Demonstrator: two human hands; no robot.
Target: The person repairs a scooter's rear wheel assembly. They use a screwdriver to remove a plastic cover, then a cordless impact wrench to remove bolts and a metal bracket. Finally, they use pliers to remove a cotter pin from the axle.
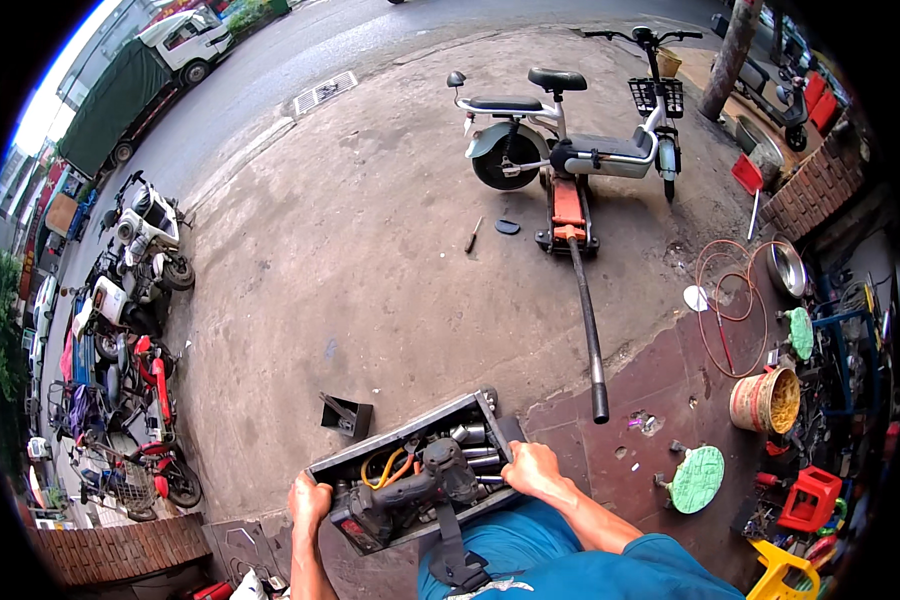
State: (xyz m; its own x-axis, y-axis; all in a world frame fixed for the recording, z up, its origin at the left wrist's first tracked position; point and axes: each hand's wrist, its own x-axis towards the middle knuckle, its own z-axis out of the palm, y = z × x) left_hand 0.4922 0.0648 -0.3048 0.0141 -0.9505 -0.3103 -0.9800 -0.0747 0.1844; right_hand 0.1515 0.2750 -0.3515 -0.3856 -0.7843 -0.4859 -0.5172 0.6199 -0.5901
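My left hand [310,497] grips the left end of a metal tool box [393,433], and my right hand [530,465] grips its right end. The tilted box holds a dark cordless power tool [398,497], orange-handled tools [398,463] and several metal sockets. A dark strap hangs over its near side against my blue clothing. Just beyond the box, a small dark open container [345,416] with metal pieces in it rests on the concrete. Farther forward lie a screwdriver [473,235] and a small dark oval item [507,227].
A white electric scooter [605,150] sits on an orange floor jack [568,200], whose long handle [590,340] points toward me. Parked scooters [140,300] line the left. A hose [730,330], bucket [765,400], green stool [697,480] and red stool [808,498] crowd the right. A truck [130,90] is on the road.
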